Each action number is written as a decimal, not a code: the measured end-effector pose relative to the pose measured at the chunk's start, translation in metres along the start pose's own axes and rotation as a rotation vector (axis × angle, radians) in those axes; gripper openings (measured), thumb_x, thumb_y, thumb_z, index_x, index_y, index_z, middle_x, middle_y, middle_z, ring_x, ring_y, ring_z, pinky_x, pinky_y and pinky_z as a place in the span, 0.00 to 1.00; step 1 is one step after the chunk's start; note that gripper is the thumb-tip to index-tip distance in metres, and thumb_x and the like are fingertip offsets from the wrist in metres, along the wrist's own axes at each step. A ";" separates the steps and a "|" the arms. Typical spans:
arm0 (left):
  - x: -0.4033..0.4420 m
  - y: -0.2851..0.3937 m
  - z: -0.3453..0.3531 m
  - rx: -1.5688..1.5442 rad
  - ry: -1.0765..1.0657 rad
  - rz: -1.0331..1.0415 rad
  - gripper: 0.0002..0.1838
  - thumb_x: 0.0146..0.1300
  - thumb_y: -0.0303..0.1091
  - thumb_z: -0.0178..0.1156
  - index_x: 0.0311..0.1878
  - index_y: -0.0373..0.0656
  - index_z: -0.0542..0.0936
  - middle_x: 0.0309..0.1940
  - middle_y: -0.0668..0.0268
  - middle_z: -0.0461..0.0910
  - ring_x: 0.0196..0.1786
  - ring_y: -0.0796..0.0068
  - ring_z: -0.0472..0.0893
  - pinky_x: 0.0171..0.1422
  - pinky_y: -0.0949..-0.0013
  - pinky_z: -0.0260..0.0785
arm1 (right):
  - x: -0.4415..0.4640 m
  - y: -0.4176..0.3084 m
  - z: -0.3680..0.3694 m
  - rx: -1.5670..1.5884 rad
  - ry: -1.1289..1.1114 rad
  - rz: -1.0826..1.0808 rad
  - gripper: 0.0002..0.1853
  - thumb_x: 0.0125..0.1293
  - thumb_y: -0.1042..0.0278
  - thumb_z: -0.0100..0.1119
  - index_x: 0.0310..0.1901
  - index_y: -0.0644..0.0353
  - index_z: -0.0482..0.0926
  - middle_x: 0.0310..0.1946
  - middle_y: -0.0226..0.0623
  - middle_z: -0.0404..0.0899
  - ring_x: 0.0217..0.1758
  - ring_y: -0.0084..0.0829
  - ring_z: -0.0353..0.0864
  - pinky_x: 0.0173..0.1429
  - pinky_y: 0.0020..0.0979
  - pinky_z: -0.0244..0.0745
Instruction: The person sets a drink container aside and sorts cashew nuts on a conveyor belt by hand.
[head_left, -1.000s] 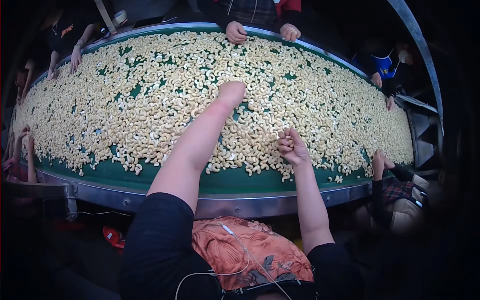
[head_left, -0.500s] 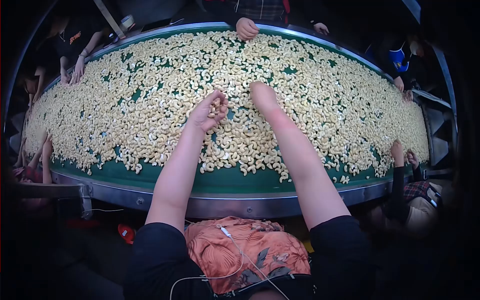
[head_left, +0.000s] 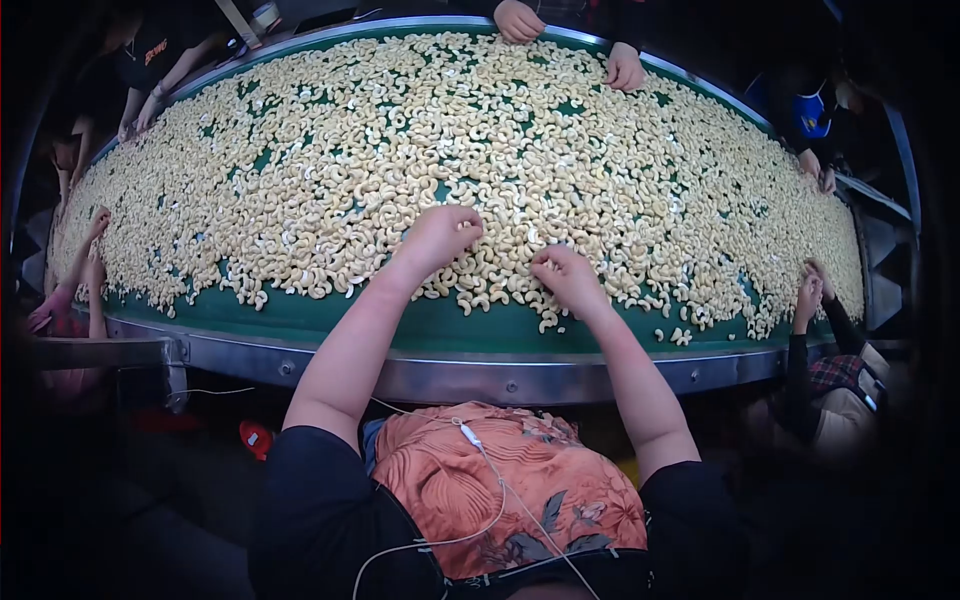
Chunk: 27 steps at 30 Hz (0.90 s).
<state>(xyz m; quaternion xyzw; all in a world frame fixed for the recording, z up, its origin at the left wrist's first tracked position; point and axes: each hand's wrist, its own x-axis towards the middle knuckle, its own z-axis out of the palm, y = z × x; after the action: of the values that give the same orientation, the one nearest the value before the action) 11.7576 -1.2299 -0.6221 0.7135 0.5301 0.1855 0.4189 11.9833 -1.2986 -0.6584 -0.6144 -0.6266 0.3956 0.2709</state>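
Observation:
Pale cashew nuts (head_left: 330, 170) lie spread in a thick layer over a green belt (head_left: 400, 333). My left hand (head_left: 440, 238) is over the nuts near the middle, its fingers curled down and closed; what they hold is hidden. To its right and a little nearer to me, my right hand (head_left: 570, 280) is low over the nuts, with thumb and fingers pinched together at the nuts. Anything between those fingertips is too small to make out. A gap with nuts in it separates the two hands.
A metal rail (head_left: 450, 380) runs along the belt's near edge. Across the belt are a co-worker's hands (head_left: 625, 68). Other people's hands reach in at the left (head_left: 98, 225) and right (head_left: 810, 292). A white cord (head_left: 500, 480) hangs over my patterned apron (head_left: 440, 450).
My left hand has moved nearer to me and turned palm down, its fingers closing. My right hand has come back toward me and slightly right. The co-worker's hands across the belt have shifted.

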 end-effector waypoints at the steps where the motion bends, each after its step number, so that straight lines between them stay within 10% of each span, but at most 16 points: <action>1: -0.001 0.004 0.004 0.124 0.034 0.084 0.10 0.55 0.35 0.56 0.37 0.42 0.80 0.23 0.62 0.78 0.20 0.71 0.77 0.28 0.68 0.69 | -0.011 0.000 0.004 0.003 -0.037 0.006 0.09 0.55 0.65 0.59 0.35 0.60 0.78 0.33 0.37 0.77 0.35 0.31 0.76 0.41 0.29 0.70; 5: 0.002 -0.001 0.030 0.512 0.045 0.151 0.10 0.54 0.35 0.54 0.37 0.43 0.78 0.28 0.55 0.79 0.35 0.55 0.78 0.40 0.58 0.70 | -0.038 0.010 -0.006 0.195 -0.200 0.156 0.08 0.57 0.66 0.58 0.36 0.59 0.78 0.29 0.31 0.77 0.29 0.20 0.75 0.34 0.24 0.70; 8: 0.002 0.002 0.032 0.574 0.071 0.203 0.08 0.54 0.32 0.52 0.34 0.39 0.76 0.23 0.55 0.77 0.30 0.56 0.79 0.37 0.56 0.70 | -0.039 0.024 -0.036 0.425 0.077 0.142 0.08 0.58 0.66 0.58 0.37 0.59 0.78 0.24 0.25 0.75 0.23 0.13 0.70 0.27 0.18 0.65; 13: -0.001 0.014 0.029 -0.861 -0.256 -0.144 0.03 0.54 0.30 0.56 0.32 0.44 0.74 0.19 0.73 0.70 0.15 0.87 0.62 0.17 0.82 0.52 | -0.023 0.069 -0.097 0.101 0.462 0.049 0.10 0.57 0.67 0.58 0.40 0.60 0.79 0.23 0.25 0.75 0.22 0.13 0.68 0.25 0.18 0.62; 16: 0.004 0.042 0.038 -1.114 -0.242 -0.145 0.06 0.58 0.35 0.56 0.33 0.44 0.72 0.24 0.71 0.69 0.18 0.86 0.63 0.19 0.82 0.53 | -0.032 0.079 -0.101 0.163 0.470 0.092 0.10 0.57 0.67 0.58 0.39 0.62 0.78 0.27 0.32 0.78 0.25 0.18 0.74 0.30 0.21 0.69; 27: 0.060 0.089 0.150 0.196 -0.111 0.373 0.10 0.59 0.37 0.53 0.40 0.46 0.79 0.24 0.62 0.79 0.21 0.75 0.78 0.27 0.69 0.70 | -0.066 0.084 -0.132 -0.065 0.429 0.027 0.11 0.54 0.66 0.59 0.38 0.61 0.79 0.33 0.41 0.79 0.38 0.35 0.79 0.44 0.31 0.71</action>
<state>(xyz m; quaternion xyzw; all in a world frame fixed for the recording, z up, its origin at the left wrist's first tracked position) 11.9394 -1.2436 -0.6494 0.8457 0.3806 0.1679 0.3343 12.1456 -1.3475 -0.6465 -0.7012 -0.5588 0.2389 0.3727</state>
